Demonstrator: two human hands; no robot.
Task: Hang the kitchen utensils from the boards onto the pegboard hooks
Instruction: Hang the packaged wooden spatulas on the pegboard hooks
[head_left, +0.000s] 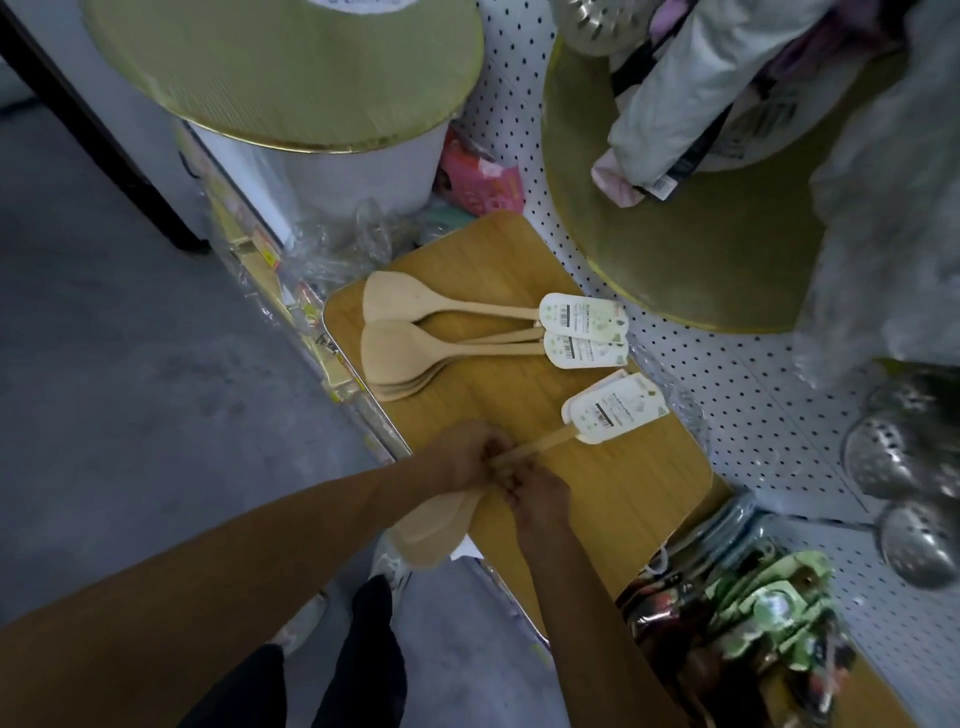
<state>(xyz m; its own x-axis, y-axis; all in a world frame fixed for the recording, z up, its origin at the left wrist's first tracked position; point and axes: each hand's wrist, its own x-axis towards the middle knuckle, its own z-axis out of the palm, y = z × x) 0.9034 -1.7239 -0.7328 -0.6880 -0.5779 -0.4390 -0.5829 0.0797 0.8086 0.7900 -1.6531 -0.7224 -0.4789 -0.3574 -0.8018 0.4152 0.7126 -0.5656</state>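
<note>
Between both hands (498, 467), spatulas (524, 452) tag-end upper-right

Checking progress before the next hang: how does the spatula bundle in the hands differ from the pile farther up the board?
The held bundle is gripped at its handles by the left hand and right hand; the far pile lies untouched on the board. The held bundle's blades overhang the board's edge; the far pile's rest on it. Both are wooden with white tags.
</note>
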